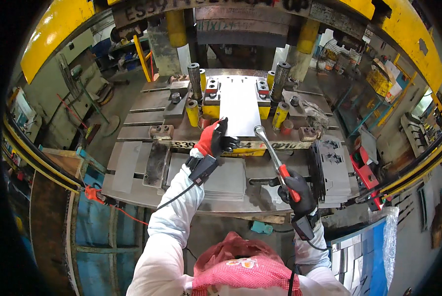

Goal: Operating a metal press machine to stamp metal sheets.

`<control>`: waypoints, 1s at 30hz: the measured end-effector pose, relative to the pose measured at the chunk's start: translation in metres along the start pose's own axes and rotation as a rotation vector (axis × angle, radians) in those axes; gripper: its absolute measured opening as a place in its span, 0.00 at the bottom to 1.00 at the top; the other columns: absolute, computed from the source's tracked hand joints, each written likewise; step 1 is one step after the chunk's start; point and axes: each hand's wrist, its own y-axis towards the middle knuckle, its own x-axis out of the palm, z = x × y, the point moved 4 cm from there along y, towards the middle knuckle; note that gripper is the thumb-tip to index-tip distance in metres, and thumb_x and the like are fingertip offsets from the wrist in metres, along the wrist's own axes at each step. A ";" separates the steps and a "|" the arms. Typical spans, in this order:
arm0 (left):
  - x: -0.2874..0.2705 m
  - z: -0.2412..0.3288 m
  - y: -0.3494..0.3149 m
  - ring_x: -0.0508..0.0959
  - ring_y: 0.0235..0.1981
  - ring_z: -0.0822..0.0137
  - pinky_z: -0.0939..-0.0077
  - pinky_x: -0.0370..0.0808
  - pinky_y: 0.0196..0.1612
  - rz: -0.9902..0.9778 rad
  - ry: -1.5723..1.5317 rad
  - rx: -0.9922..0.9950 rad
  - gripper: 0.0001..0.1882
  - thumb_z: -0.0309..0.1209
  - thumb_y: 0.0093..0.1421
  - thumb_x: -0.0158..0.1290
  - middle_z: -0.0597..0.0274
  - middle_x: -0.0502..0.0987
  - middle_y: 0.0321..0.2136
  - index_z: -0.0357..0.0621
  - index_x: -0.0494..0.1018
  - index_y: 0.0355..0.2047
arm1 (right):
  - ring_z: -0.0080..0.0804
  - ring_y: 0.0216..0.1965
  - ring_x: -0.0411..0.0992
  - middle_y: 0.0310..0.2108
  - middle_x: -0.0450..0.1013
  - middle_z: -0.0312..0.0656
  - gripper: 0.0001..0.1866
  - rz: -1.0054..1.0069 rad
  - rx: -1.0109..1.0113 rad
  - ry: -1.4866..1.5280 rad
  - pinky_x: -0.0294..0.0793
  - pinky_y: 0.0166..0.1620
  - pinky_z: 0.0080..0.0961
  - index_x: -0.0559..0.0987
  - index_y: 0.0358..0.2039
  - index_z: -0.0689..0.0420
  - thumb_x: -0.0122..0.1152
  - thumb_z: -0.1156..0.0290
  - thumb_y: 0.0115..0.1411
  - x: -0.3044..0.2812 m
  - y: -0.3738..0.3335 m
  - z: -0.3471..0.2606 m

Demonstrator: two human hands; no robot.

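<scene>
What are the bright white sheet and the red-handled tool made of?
The sheet looks like thin, smooth metal: flat, crisp-edged, though glare leaves this open. The tool shaft appears to be polished steel, judging by its highlights. Its red grip is probably smooth plastic or rubber: solid colour, no metallic gleam.

At the left, a stand with a round base (pixel 111 126) is set on the floor (pixel 130 91), and a yellow post (pixel 143 58) is seen farther back. Nearer, a brown board (pixel 47 222) is placed beside a blue metal frame (pixel 93 224), with a thin red cord (pixel 129 216) strung close by. On the right, a yellow basket (pixel 380 82) is seen in the background, and a red box (pixel 365 170) is placed nearer. At the lower right, a blue panel (pixel 377 256) is bordered by clear plastic wrap (pixel 389 241). Low in the middle, a teal block (pixel 261 227) is seen near a wooden plank (pixel 265 219).
</scene>
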 end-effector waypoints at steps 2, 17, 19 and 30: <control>-0.011 -0.011 0.008 0.73 0.21 0.72 0.77 0.71 0.19 -0.003 0.155 0.038 0.19 0.47 0.59 0.42 0.64 0.73 0.27 0.48 0.66 0.42 | 0.16 0.15 0.60 0.31 0.71 0.44 0.29 -0.013 0.003 0.019 0.56 0.17 0.13 0.61 0.51 0.63 0.50 0.60 0.51 0.002 0.000 0.000; 0.008 -0.013 0.015 0.71 0.16 0.70 0.75 0.70 0.18 0.105 -0.023 -0.049 0.16 0.44 0.61 0.40 0.65 0.70 0.21 0.45 0.67 0.36 | 0.17 0.13 0.59 0.31 0.71 0.44 0.31 0.074 -0.059 -0.006 0.56 0.15 0.12 0.62 0.50 0.63 0.50 0.56 0.50 0.010 -0.003 0.004; 0.001 -0.011 0.012 0.71 0.16 0.70 0.75 0.71 0.18 0.126 -0.013 -0.025 0.16 0.44 0.61 0.40 0.65 0.70 0.21 0.45 0.67 0.36 | 0.17 0.13 0.59 0.31 0.71 0.44 0.31 0.067 -0.059 -0.016 0.55 0.15 0.12 0.62 0.50 0.63 0.50 0.55 0.50 0.015 -0.003 0.004; 0.003 -0.012 0.021 0.72 0.18 0.59 0.67 0.68 0.22 0.214 0.260 0.012 0.23 0.47 0.61 0.37 0.52 0.71 0.18 0.41 0.67 0.23 | 0.17 0.14 0.57 0.26 0.67 0.38 0.28 0.089 -0.099 0.025 0.54 0.15 0.13 0.64 0.46 0.63 0.50 0.55 0.51 0.014 -0.007 0.003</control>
